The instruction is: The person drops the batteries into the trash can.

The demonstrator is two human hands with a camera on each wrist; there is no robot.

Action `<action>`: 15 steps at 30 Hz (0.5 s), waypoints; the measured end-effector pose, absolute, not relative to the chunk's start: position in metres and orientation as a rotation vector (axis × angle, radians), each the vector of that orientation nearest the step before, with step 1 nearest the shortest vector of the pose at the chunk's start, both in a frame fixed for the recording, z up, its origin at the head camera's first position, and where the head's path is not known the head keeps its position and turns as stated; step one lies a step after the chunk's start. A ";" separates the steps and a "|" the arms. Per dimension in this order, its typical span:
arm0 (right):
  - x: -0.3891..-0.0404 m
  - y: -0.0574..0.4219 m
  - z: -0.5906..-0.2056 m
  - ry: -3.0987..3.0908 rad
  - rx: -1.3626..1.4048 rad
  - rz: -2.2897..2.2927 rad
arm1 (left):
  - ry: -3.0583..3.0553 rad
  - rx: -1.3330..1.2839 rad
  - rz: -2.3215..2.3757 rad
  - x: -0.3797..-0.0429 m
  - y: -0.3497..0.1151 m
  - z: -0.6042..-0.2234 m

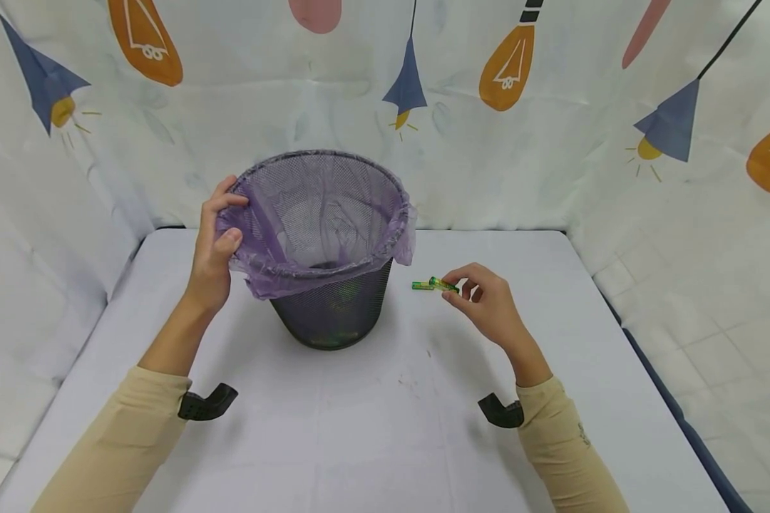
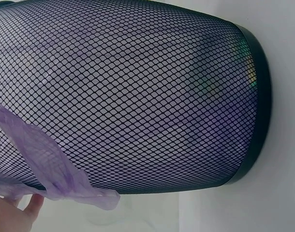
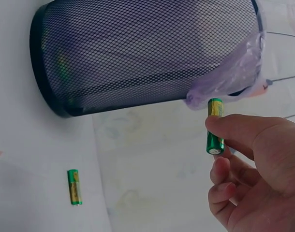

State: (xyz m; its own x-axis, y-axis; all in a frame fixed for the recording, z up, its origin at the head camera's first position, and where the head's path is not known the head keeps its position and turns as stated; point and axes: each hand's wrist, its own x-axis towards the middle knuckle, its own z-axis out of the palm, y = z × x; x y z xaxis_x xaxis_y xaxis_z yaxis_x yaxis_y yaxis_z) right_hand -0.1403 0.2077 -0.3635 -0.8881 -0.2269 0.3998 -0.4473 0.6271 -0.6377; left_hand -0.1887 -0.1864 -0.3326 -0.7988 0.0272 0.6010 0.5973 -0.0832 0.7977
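A black mesh wastebasket (image 1: 334,317) stands on the table, lined with a thin purple bag (image 1: 272,281) folded over its rim. My left hand (image 1: 213,246) grips that rim on the left side, thumb outside and fingers over the edge. Between thumb and fingers, my right hand (image 1: 488,303) pinches a green and yellow battery (image 3: 215,108), held up to the right of the basket. A second battery (image 3: 74,187) of the same look lies on the table near the basket. Through the mesh, green and yellow patches (image 2: 205,84) show low inside.
A white cloth covers the table (image 1: 372,442). Behind it hangs a pale curtain (image 1: 244,114) printed with lamps and bulbs. A few small brownish marks (image 1: 406,385) dot the cloth in front of the basket. Both sleeved wrists carry black camera mounts (image 1: 208,404).
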 end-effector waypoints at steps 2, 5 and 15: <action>-0.140 0.207 -0.361 -2.569 0.546 1.113 | -1.800 -0.675 -1.938 -0.189 -0.186 -0.333; -0.139 0.207 -0.358 -2.558 0.551 1.117 | -1.801 -0.677 -1.942 -0.189 -0.186 -0.333; -0.137 0.201 -0.349 -2.512 0.580 1.149 | -1.803 -0.680 -1.945 -0.189 -0.186 -0.332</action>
State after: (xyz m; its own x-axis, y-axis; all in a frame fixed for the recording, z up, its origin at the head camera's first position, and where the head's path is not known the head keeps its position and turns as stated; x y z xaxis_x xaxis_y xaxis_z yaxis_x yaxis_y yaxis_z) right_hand -0.1366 0.2011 -0.3488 -0.8673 -0.2290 0.4421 -0.4842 0.5944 -0.6420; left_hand -0.1894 -0.1864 -0.3324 -0.8013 0.0354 0.5972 0.5928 -0.0874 0.8006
